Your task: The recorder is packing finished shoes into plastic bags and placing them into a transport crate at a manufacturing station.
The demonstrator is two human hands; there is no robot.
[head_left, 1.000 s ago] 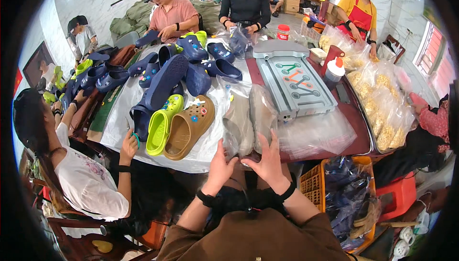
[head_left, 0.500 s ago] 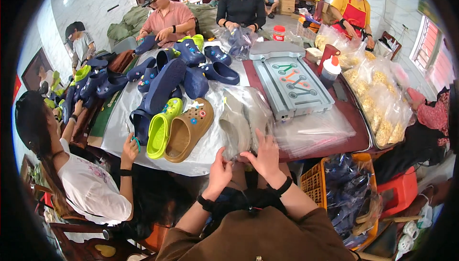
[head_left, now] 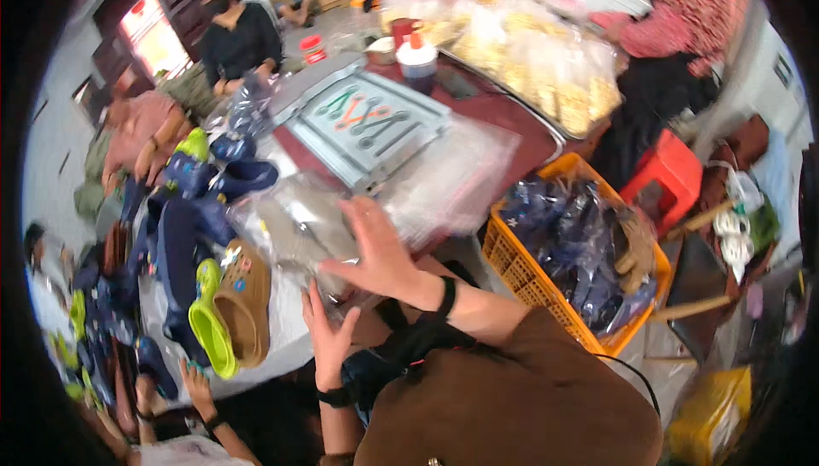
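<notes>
At the table's near edge lies a clear plastic bag (head_left: 247, 218) with a pair of grey clogs (head_left: 307, 214) inside. My right hand (head_left: 384, 253) rests at the right side of the bag, its fingers spread and nothing gripped. My left hand (head_left: 328, 338) is by the bag's near end, thumb apart from the fingers, also holding nothing I can see. Left of the bag stand a brown clog (head_left: 241, 299) with charms and a lime-green clog (head_left: 209, 321). Behind them a pile of navy clogs (head_left: 177, 240) reaches back.
Right of the bag are flat clear bags (head_left: 469, 176), a grey case (head_left: 367, 120) and a squeeze bottle (head_left: 416, 61). An orange crate (head_left: 533, 287) of bagged clogs sits at my right, beside a red stool (head_left: 665, 177). Other people work around the table; a co-worker's hand (head_left: 198, 389) is near the lime-green clog.
The whole view has swung toward the right, bringing the crate and stool further in. My hands stay at the bagged grey clogs, the right one now further over the bag.
</notes>
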